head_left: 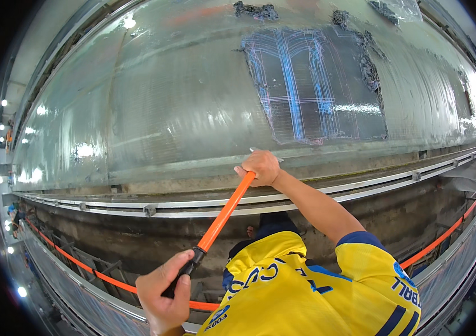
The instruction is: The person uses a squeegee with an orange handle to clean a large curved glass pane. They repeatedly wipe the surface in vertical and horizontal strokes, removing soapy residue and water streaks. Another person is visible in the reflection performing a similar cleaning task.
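You are holding a long orange pole (224, 210) with a black handle end, and it runs on a slant from the lower left up toward the middle of the view. Your left hand (164, 294) has its grip closed tight around the black end, near the bottom edge. Your right hand (260, 167) has its grip closed around the upper end of the pole, with your arm stretched out ahead of you. A thin pale tip (265, 152) sticks out just past the right hand; you cannot tell what kind of head it is.

The upper end of the pole meets the lower edge of a very large curved surface (165, 101), glossy and greenish, wet-looking and covered in woven fibre. It fills the upper half of the view. On it, above and to the right of your right hand, lies a darker rectangular patch (316, 84) with blue lines running through it. Ragged dark scraps (255, 10) sit near the top edge.

Below the curved surface runs a metal rail (154, 210) with bolts, crossing the view from left to right. Under it is a darker pit with orange railings (103, 277). Your yellow shirt (305, 285) with blue lettering fills the lower right. Bright lamps (4, 103) shine at the far left
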Demonstrator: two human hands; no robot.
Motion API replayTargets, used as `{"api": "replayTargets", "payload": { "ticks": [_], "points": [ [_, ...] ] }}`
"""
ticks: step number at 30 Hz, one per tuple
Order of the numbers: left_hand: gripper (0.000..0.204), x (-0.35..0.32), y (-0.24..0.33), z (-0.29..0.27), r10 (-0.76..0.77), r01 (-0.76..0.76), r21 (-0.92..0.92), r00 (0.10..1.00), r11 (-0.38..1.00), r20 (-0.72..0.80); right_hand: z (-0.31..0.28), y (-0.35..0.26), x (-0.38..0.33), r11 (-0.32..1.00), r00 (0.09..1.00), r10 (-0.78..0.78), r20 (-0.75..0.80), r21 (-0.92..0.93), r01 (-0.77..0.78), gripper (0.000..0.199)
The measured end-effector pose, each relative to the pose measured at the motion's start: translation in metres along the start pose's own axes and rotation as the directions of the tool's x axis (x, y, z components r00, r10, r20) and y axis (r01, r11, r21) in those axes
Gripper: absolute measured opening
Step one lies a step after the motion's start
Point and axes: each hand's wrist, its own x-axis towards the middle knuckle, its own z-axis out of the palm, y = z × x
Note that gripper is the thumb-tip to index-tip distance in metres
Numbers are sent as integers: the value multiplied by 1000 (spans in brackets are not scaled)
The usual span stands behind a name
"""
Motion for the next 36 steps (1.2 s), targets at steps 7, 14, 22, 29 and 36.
{"api": "replayTargets", "payload": {
  "ticks": [7, 14, 22, 29, 36],
  "points": [
    [46, 114, 27, -12, 104, -103, 141, 995, 985, -5, 12, 55, 72, 999, 986, 42, -162, 37, -37, 47],
    [52, 296, -12, -67, -3, 1, 77, 1000, 997, 30, 27, 168, 184, 988, 969, 135, -206, -47, -148, 44],
    [54, 451, -17, -54, 89, -91, -11, 990, 996, -111, 45, 318, 340, 983, 941, 67, -333, -137, -118, 21],
    [54, 405, -73, -2, -171, 139, -204, 974, 969, -147, 43, 340, 355, 957, 969, 119, 217, -286, -53, 8],
    [49, 188, -63, -52, -264, 214, -284, 953, 935, -151, 73, 134, 204, 996, 979, 80, 185, -42, -74, 34]
  ]
}}
